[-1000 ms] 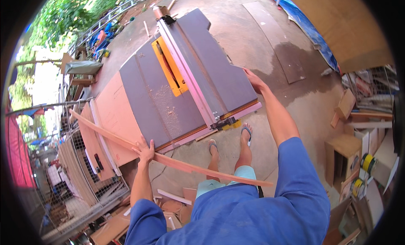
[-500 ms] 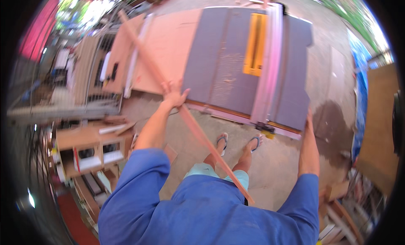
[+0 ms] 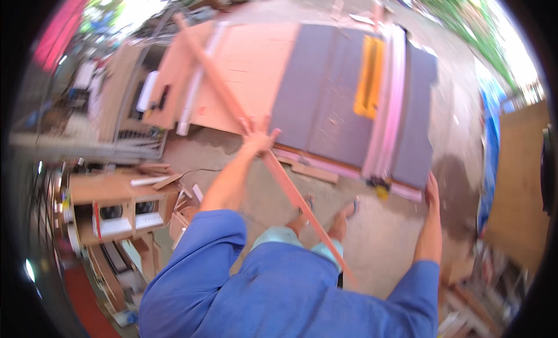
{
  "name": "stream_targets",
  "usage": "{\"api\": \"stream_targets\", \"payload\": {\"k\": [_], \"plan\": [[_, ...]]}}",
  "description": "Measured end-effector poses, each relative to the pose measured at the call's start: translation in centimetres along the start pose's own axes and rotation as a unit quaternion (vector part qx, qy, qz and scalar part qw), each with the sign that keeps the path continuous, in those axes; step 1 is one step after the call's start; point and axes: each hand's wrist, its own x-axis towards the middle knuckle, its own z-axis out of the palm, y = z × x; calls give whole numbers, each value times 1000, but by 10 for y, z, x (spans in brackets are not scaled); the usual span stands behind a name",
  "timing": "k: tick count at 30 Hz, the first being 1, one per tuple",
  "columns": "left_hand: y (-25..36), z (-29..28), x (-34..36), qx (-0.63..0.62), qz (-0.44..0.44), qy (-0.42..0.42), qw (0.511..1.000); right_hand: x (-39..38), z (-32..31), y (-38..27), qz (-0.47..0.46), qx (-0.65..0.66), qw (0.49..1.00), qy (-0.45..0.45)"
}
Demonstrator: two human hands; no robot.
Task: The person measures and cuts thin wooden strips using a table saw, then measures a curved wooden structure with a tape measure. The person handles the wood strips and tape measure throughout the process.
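Observation:
A long, narrow wooden strip [image 3: 214, 79] lies slantwise over the table saw's pale wooden side panel [image 3: 250, 59]. Its near end hangs past the table's front edge and reaches my waist. With fingers spread, my left hand [image 3: 258, 141] rests on top of the strip at that edge. The table saw's grey top [image 3: 296, 88] carries sawdust, a yellow insert plate [image 3: 369, 76] and a pale rip fence [image 3: 395, 99]. At the table's near right corner, my right hand [image 3: 431, 192] lies against the edge, its fingers stretched upward and slightly blurred.
An open wooden cabinet [image 3: 116, 192] stands at the left among offcuts. A wooden block [image 3: 314, 173] lies by the saw's front edge. To the right are a brown board [image 3: 517, 175], a blue tarp [image 3: 493, 146] and a dark wet patch [image 3: 456, 181] on the floor.
The whole view has shifted, so the saw sits lower and farther right in it. My left hand stays on the strip, and my right hand stays at the table's corner.

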Motion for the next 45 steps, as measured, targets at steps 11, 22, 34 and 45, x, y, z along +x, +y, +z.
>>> {"api": "stream_targets", "payload": {"k": [11,22,34,45], "plan": [[-17,21,-23,-58,-9,59,997,-206,158,-7,173,118,978,15],[-19,11,-22,-67,8,54,996,-145,271,-23,6,-285,891,353],[-15,3,-28,-78,16,47,996,-134,245,-5,-50,-211,928,303],[-22,-3,-32,-90,-1,20,996,-149,238,-6,9,29,985,171]]}}
